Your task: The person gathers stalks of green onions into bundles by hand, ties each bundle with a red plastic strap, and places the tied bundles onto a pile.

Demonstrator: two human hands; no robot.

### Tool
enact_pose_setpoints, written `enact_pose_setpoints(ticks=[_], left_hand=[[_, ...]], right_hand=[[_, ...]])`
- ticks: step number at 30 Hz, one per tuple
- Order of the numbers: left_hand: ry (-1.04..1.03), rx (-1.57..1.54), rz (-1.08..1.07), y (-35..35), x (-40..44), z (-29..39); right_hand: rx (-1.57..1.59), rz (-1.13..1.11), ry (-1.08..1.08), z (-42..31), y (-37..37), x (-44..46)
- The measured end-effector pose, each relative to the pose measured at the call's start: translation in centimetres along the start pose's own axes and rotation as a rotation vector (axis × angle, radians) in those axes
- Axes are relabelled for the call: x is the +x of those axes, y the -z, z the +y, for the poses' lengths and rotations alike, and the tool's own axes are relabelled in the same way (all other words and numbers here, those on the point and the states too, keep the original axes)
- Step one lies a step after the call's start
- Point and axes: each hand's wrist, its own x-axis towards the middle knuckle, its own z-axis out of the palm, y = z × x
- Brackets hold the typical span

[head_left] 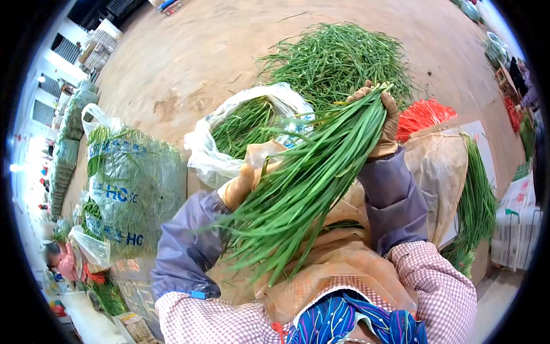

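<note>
My right hand (387,123), in a tan glove, is closed round the stem end of a big bunch of garlic chives (321,166). Pale cut ends stick out past its fingers, and the long green leaves fan down to the lower left over my lap. My left hand (243,182), also gloved, is beside the leafy part on the left. Blur and leaves hide how its fingers are set. Just beyond the bunch, a white plastic bag (200,143) stands with its mouth wide, holding loose greens. A large heap of chives (344,60) lies on the floor behind.
At left stands a full clear bag with blue print (140,195). Red ties (427,117) lie at right, near tan sheeting (438,166) and more chives (478,195). A white crate (515,229) stands far right. Another person (66,258) is at far left, by stacked bags.
</note>
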Motion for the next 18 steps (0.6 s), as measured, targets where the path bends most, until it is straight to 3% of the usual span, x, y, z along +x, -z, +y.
enact_pose_setpoints(ticks=[2, 5, 6, 10, 11, 14, 18], left_hand=[[-0.088, -0.084, 0.127, -1.8, -0.2, -1.2], [-0.014, -0.155, 0.06, -0.6, -2.1, -3.4], [0.076, -0.076, 0.18, 0.3, -3.0, -3.5], [-0.051, 0.173, 0.222, -1.5, -1.9, 0.0], [-0.063, 0.22, 0.147, -2.0, -1.4, 0.2], [0.146, 0.074, 0.181, -4.1, -1.6, -2.9], [0.085, -0.103, 0.259, -6.6, -0.3, -6.1]], right_hand=[[0.064, -0.006, -0.034, -0.4, 0.9, -0.1], [0.003, -0.002, -0.037, 0.3, 0.6, -0.5], [0.021, -0.022, -0.059, 0.5, 0.7, -0.5], [0.005, 0.058, -0.108, 1.5, -0.2, -0.9], [-0.021, 0.035, -0.098, 1.6, 0.1, -0.9], [-0.041, 0.057, -0.095, 2.0, 0.3, -0.7], [-0.038, 0.092, -0.113, 2.1, 0.2, -1.1]])
